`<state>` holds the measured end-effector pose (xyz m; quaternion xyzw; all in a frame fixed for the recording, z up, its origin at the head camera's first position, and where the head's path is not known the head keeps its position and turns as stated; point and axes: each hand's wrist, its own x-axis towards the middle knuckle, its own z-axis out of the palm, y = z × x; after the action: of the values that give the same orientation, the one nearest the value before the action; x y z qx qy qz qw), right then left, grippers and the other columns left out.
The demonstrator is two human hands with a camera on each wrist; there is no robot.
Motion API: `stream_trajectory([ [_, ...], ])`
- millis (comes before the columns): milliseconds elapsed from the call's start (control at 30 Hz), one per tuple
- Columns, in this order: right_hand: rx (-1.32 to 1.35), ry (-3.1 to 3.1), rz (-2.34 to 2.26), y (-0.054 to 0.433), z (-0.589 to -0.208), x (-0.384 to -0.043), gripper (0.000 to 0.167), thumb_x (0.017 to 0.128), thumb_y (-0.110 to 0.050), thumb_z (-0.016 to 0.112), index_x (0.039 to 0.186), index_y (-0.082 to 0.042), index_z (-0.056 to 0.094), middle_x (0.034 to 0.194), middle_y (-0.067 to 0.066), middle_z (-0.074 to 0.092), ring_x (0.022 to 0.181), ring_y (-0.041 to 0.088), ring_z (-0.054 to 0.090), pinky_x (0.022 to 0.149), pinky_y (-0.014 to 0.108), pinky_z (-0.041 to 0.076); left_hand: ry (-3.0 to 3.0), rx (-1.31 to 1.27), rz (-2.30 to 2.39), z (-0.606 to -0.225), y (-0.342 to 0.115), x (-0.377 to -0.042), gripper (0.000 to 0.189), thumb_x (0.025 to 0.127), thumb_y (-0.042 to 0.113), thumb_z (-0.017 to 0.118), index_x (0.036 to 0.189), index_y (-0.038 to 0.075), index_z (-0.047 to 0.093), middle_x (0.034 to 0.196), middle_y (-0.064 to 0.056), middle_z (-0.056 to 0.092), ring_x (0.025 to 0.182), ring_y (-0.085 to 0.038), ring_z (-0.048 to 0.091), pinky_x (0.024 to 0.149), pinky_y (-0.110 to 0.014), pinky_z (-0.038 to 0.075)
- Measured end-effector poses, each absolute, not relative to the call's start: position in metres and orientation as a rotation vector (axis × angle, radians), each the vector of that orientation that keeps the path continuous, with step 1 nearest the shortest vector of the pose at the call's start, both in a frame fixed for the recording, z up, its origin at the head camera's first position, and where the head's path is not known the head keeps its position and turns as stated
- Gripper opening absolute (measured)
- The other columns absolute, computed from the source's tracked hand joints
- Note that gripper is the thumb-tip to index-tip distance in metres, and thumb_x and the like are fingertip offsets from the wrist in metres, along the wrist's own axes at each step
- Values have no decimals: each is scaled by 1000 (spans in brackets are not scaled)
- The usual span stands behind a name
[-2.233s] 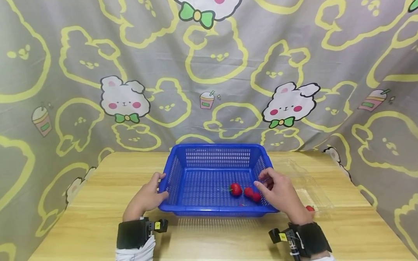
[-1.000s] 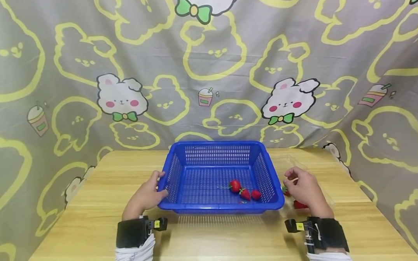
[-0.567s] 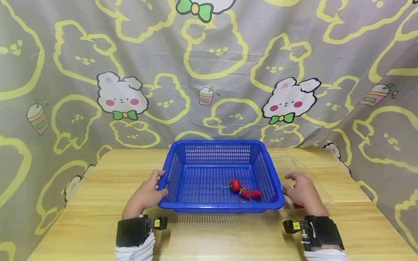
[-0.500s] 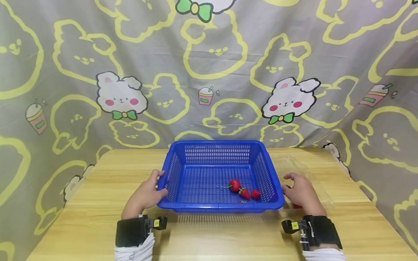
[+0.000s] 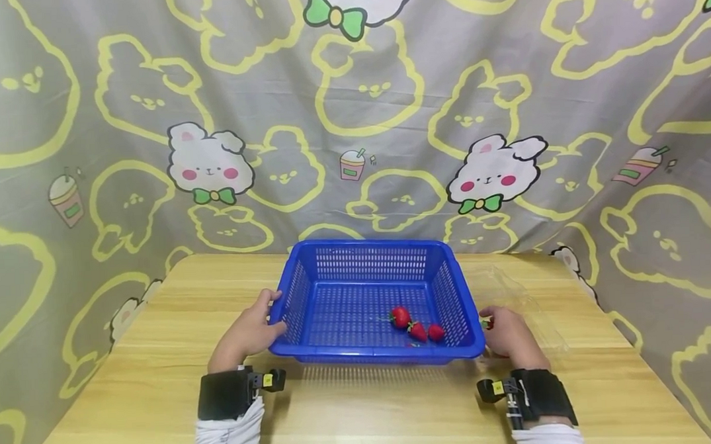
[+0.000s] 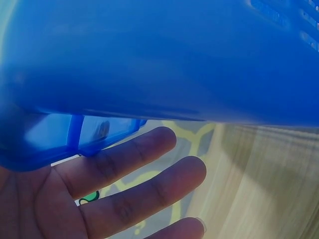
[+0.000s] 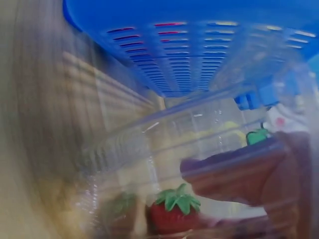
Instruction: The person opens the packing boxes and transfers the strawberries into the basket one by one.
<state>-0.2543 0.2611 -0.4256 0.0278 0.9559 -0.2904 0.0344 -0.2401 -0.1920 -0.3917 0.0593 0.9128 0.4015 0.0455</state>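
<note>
A blue slatted plastic basket stands on the wooden table, with three strawberries toward its front right. My left hand rests at the basket's left rim, thumb and index finger touching it; in the left wrist view the other fingers extend, spread apart, below the rim. To the right of the basket, my right hand reaches down into a clear plastic box. A leafy-topped strawberry sits right at its fingertips, seen through the box wall; I cannot tell whether the fingers pinch it.
The wooden table extends in front of the basket and to both sides. A grey curtain with yellow outlines and white rabbits hangs close behind the table and along its sides. The basket's right wall stands close beside the clear box.
My right hand has moved from over the basket's right side to the clear box on the right, then lower into it. The strawberries have shifted slightly in the basket. My left hand has stayed put.
</note>
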Motion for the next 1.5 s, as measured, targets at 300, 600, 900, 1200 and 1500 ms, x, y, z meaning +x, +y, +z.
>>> stream_trajectory([
  [300, 54, 2940, -877, 260, -434, -256, 48, 77, -10, 72, 118, 10, 58, 93, 18, 64, 80, 30, 58, 70, 47, 51, 2791, 171, 1220, -392, -192, -238, 52, 92, 7, 55, 138, 1, 34, 135, -34, 47, 119, -49, 51, 92, -60, 47],
  [600, 38, 2957, -892, 258, -439, -252, 39, 75, -7, 73, 110, 7, 62, 88, 14, 66, 76, 27, 59, 66, 43, 51, 2797, 187, 1223, -393, -192, -236, 49, 91, 6, 57, 136, 1, 36, 134, -33, 49, 117, -48, 52, 91, -59, 48],
  [900, -3, 2983, -869, 257, -438, -251, 21, 77, -3, 68, 98, 1, 64, 88, 14, 66, 77, 27, 60, 67, 45, 51, 2800, 194, 1226, -393, -191, -236, 48, 91, 6, 57, 134, 1, 37, 133, -33, 49, 117, -48, 53, 90, -58, 49],
  [1200, 0, 2993, -853, 258, -434, -252, 23, 79, -3, 67, 101, 0, 63, 89, 14, 63, 77, 29, 58, 65, 46, 50, 2808, 191, 1222, -393, -192, -236, 48, 91, 7, 57, 134, 1, 37, 134, -32, 49, 117, -48, 52, 91, -59, 48],
  [1500, 38, 2962, -885, 258, -429, -254, 22, 84, -8, 66, 104, 1, 62, 92, 15, 62, 77, 30, 56, 66, 45, 49, 2808, 188, 1228, -392, -192, -236, 48, 91, 7, 57, 134, 1, 37, 133, -33, 50, 117, -48, 53, 91, -59, 48],
])
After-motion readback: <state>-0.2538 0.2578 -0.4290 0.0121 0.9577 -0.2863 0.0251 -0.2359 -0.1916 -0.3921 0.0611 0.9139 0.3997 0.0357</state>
